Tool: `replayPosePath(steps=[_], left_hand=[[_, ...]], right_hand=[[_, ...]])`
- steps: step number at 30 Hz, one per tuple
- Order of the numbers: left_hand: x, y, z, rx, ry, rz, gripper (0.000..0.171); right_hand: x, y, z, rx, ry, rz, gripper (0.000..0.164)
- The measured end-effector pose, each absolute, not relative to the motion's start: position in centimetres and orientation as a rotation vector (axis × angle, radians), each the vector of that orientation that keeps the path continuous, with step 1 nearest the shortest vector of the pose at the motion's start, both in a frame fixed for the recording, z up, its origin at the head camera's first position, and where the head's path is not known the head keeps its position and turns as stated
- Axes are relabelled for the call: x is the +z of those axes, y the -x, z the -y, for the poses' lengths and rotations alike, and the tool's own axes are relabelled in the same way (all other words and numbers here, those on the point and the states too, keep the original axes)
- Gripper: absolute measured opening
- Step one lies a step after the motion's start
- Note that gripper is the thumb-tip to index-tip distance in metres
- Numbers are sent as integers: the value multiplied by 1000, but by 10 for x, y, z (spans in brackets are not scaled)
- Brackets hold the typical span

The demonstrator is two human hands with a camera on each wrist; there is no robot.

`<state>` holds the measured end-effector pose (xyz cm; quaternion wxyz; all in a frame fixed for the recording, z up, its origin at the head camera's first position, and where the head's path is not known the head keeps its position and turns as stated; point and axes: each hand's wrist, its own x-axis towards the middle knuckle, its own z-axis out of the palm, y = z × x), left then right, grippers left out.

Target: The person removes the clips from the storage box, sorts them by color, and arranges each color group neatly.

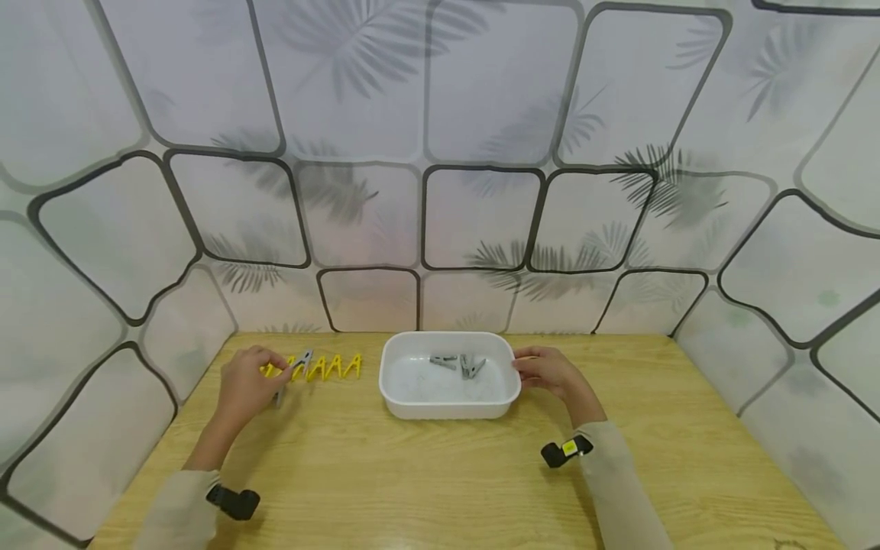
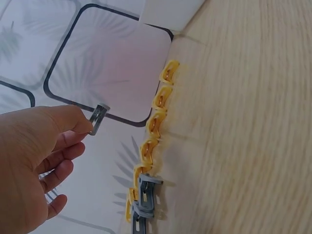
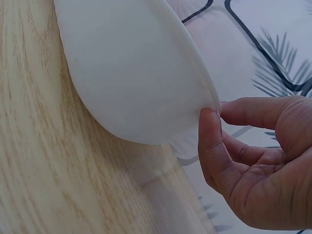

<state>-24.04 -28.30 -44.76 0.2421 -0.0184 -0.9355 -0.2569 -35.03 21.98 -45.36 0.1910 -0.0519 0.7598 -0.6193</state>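
Note:
My left hand (image 1: 250,386) pinches a grey clothespin (image 2: 99,118) between thumb and forefinger, raised over the table's left side. Beneath and beside it, several yellow clothespins (image 1: 334,367) stand in a row. Grey clothespins (image 2: 146,192) stand at the near end of that row, partly hidden by the hand in the head view. At the middle sits a white plastic basin (image 1: 440,411) with several grey clothespins (image 1: 471,367) on its bottom. My right hand (image 1: 548,372) grips the basin's right rim, thumb and fingers on either side of the wall in the right wrist view.
The wooden table (image 1: 412,481) ends at the back against a wall covering (image 1: 481,218) with dark outlines and leaf prints, which also runs along both sides. Black cameras are strapped on both wrists over light sleeves (image 1: 622,481).

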Motion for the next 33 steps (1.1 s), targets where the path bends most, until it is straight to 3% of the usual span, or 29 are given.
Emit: replayPosePath(steps=[33], left_hand=[[-469, 234, 289, -629, -27, 2819, 12]], right_hand=[[-452, 350, -221, -1739, 148, -2118, 48]])
